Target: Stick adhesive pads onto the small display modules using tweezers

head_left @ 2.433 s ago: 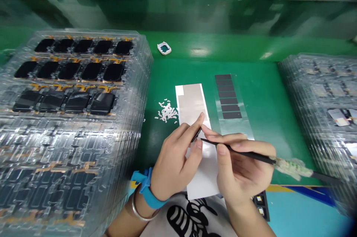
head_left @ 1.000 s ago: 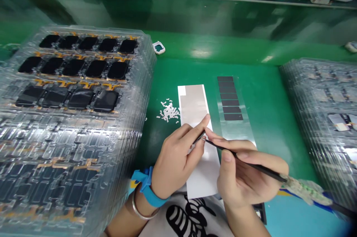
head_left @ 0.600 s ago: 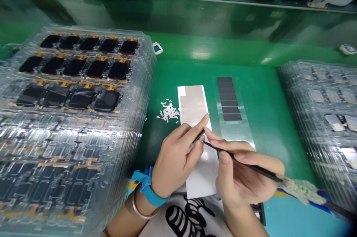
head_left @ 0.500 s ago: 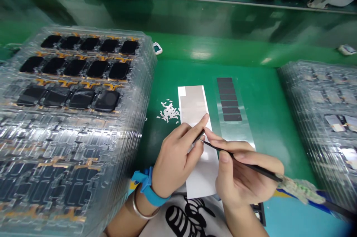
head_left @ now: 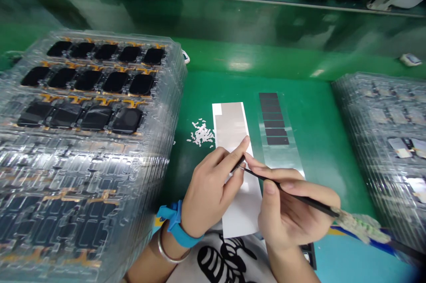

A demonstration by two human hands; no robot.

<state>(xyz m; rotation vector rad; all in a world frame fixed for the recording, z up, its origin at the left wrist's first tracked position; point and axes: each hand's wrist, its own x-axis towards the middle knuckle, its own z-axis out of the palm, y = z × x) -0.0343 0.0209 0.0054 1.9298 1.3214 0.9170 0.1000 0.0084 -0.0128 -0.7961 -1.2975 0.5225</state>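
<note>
Left hand (head_left: pixel 209 194) pinched closed on a small dark sliver (head_left: pixel 241 163), just above a white liner (head_left: pixel 242 212); right hand (head_left: pixel 293 214) curled firmly around black tweezers (head_left: pixel 299 198), tips at the sliver, handle lower than in the earlier frame. Left stack of clear trays (head_left: pixel 100 167) holds rows of black panels (head_left: pixel 115 82) with orange ribbons (head_left: pixel 106 101); right stack (head_left: pixel 376 159) holds pale pieces, too small to identify.

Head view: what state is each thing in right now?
Left hand, pinching small dark piece
Right hand, gripping black probe, tip at that piece
Silver sheet, flat on white liner
Dark patches, in a row on clear film
Tray stack, loaded with black screens
White flecks, loose heap
</note>
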